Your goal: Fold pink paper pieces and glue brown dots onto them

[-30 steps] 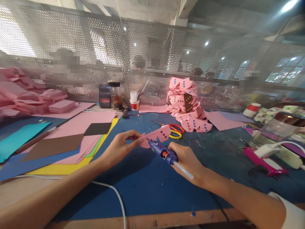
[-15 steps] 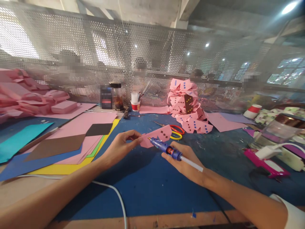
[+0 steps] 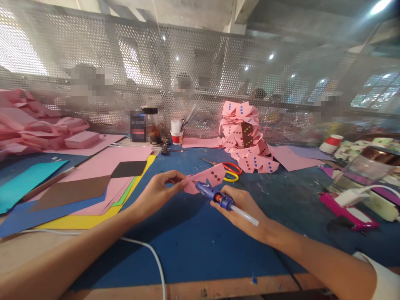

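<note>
Apparently this is gluing: just left of the scissors (image 3: 233, 171), the left hand (image 3: 161, 188) pinches a spotted pink strip (image 3: 204, 177); nearer than the scissors, the right hand (image 3: 244, 201) grips a glue gun (image 3: 211, 193), nozzle (image 3: 195, 183) at the strip. The next move likely needs a steady pinch.

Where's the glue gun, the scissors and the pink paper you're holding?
Glue gun (image 3: 210, 193): head view, on its blue body.
Scissors (image 3: 240, 170): head view, on the red handle.
Held pink paper (image 3: 203, 176): head view, on its plain middle.
</note>
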The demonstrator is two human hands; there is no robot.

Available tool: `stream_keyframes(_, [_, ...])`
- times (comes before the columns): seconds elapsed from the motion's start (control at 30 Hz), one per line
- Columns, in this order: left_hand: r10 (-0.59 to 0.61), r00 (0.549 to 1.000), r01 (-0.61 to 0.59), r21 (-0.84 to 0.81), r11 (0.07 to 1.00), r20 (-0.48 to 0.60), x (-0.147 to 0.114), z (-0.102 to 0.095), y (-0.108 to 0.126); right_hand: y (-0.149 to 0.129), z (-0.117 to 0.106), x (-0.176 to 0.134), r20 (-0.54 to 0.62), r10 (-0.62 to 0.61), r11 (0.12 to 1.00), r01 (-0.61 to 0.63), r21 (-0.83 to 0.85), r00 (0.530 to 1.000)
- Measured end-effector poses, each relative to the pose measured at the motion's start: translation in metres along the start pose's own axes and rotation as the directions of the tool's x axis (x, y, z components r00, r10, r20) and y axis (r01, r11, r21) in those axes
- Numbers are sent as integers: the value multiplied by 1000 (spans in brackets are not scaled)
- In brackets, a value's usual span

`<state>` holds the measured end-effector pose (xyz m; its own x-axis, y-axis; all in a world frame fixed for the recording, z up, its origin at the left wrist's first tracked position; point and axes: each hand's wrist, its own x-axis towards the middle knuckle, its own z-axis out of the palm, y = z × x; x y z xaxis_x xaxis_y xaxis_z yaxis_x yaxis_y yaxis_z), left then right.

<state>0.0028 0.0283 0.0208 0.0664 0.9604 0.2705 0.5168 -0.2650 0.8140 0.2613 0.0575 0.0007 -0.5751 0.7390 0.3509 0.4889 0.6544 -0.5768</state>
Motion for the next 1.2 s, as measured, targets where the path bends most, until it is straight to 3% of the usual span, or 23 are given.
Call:
stream_keyframes(0.37, [12, 1000, -12, 28, 1000, 0, -1, -1, 2, 0, -1, -2, 11, 20, 999, -20, -25, 1000])
stream_keyframes(0.6, [2, 1000, -2, 3, 1000, -10, 1, -1, 0, -4, -2, -1, -5, -16, 998, 16, 55, 1000])
stream_keyframes(0.87, [-132, 987, 123, -94, 988, -91, 6, -12, -4, -13, -11, 1, -39, 110, 978, -101, 185, 993])
stream_keyframes(1.03, [-259, 948, 217, -221, 951, -186, 11, -25, -10, -1, -10, 3, 7, 260, 944, -256, 210, 965])
stream_keyframes(1.2, [-318, 905, 266, -208, 941, -282, 18, -36, -20, 6, -16, 12, 68, 320, 905, -326, 272, 945])
